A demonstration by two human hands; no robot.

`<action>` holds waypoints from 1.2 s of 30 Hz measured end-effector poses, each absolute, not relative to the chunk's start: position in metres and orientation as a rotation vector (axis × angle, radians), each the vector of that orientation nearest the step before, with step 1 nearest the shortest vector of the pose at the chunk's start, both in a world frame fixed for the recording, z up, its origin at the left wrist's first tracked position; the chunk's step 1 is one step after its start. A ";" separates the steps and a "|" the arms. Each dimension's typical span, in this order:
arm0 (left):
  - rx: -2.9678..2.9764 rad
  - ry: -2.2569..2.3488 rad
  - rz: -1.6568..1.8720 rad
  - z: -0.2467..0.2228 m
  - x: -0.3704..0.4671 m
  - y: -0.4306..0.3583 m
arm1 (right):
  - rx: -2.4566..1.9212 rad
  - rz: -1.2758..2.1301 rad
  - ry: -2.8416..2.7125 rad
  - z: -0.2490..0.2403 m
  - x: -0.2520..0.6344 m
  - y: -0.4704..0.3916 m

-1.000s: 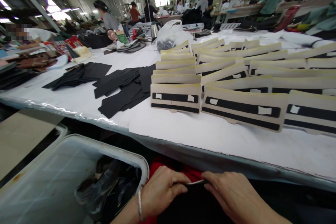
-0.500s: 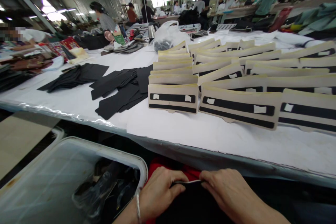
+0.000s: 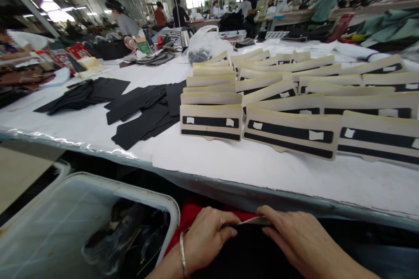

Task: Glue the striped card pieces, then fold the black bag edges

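At the table's near edge, my left hand (image 3: 211, 237) pinches the upper edge of a black panel (image 3: 247, 250) between thumb and fingers. My right hand (image 3: 293, 235) grips the same edge a short way to the right. Between the two hands a pale strip of the panel's edge shows, slightly bent. The lower part of the panel blends into the dark below, so its full shape cannot be made out. Red cloth (image 3: 188, 218) lies behind the left hand. On the table beyond stand rows of beige panels (image 3: 211, 111) with black strips and small white tabs.
Stacks of black flat pieces (image 3: 144, 122) lie on the white-covered table (image 3: 190, 159), left of the beige panels. A white plastic bin (image 3: 46, 218) with bagged parts (image 3: 111, 244) stands below at left. A clear plastic bag (image 3: 204, 43) sits farther back. People work in the background.
My right hand has shifted right and slightly up, widening the gap between the hands. More of the pale edge shows, now tilted up to the right. The table has slid slightly left in view.
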State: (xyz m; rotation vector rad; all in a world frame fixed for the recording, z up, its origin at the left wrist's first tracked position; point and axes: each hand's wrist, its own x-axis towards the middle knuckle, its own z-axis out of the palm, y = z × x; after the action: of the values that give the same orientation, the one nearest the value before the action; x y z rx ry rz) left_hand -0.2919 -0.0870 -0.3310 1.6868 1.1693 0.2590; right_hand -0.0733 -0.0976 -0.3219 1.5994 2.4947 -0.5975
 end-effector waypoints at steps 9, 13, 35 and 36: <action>1.695 1.077 0.246 -0.327 -0.285 -0.087 | 1.571 -0.760 2.482 -0.317 -0.066 -0.096; 1.702 1.073 0.229 -0.326 -0.284 -0.088 | 1.568 -0.764 2.405 -0.314 -0.069 -0.094; 1.685 1.123 0.219 -0.322 -0.281 -0.088 | 1.555 -0.586 2.311 -0.298 -0.078 -0.091; 1.682 1.139 0.213 -0.324 -0.280 -0.088 | 1.555 -0.586 2.311 -0.298 -0.079 -0.090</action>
State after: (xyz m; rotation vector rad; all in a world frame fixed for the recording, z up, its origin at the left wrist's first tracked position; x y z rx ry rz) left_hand -0.2797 -0.0876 -0.3237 1.6819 1.1391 0.2133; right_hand -0.0789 -0.0902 -0.2983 1.5552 2.3106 -0.5859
